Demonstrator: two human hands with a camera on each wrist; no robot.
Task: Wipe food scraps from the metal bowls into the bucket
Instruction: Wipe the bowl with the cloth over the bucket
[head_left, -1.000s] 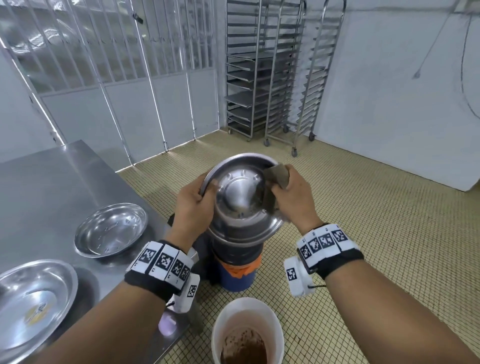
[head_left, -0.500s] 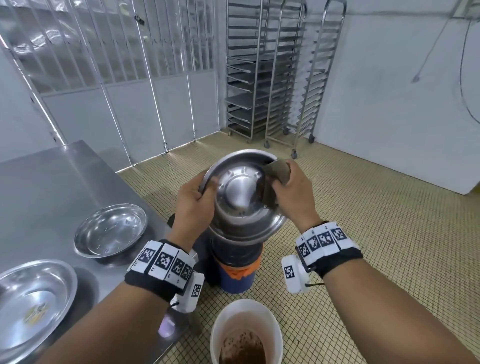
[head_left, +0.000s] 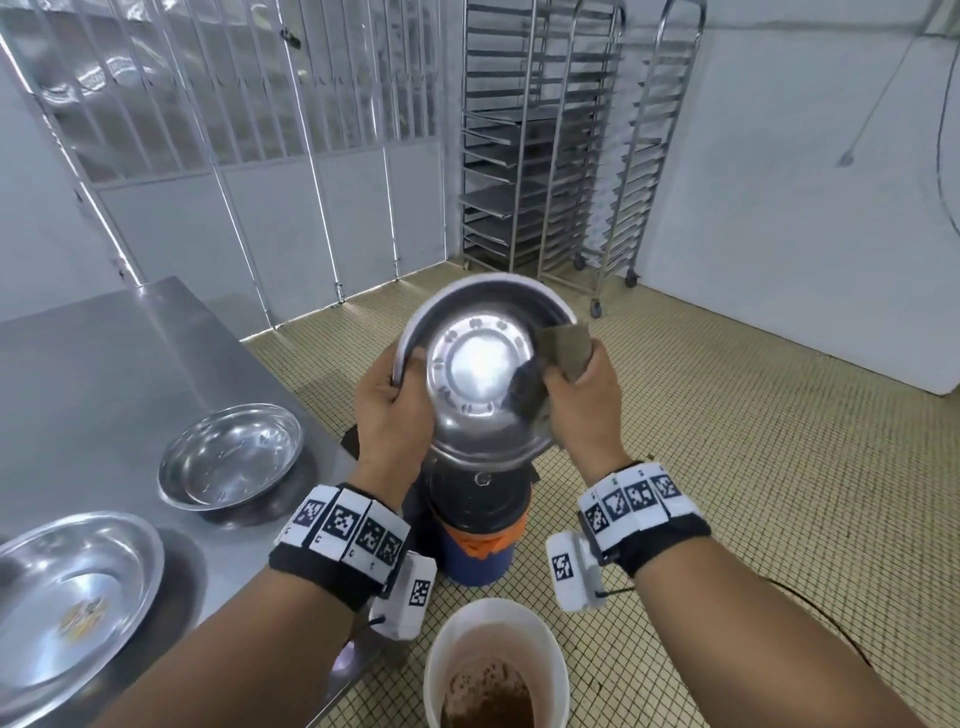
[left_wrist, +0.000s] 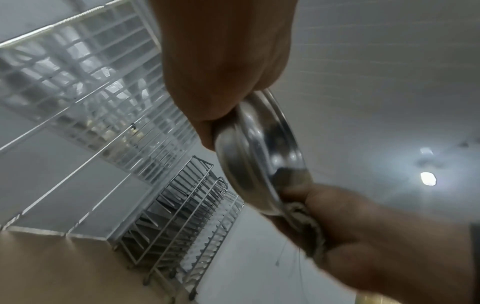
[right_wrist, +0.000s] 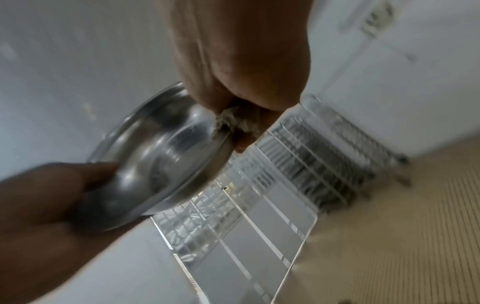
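The metal bowl (head_left: 485, 374) sits tilted in our left hand (head_left: 392, 410) grip; our right hand (head_left: 584, 410) pinches the cloth (head_left: 566, 348) inside. Two bowls wait on the worktop (head_left: 104, 374).

Glossy metal bowl (head_left: 480, 374), rough matt cloth (head_left: 566, 349), brushed-steel table (head_left: 104, 364).

a commercial kitchen's back room: tall wheeled tray racks (head_left: 545, 145) of bare steel stand against plain white walls (head_left: 810, 208), a steel tabletop (head_left: 104, 374) carries metal bowls (head_left: 231, 457), the floor (head_left: 753, 441) is small yellowish tiles, and a white barred partition (head_left: 234, 130) closes the far side
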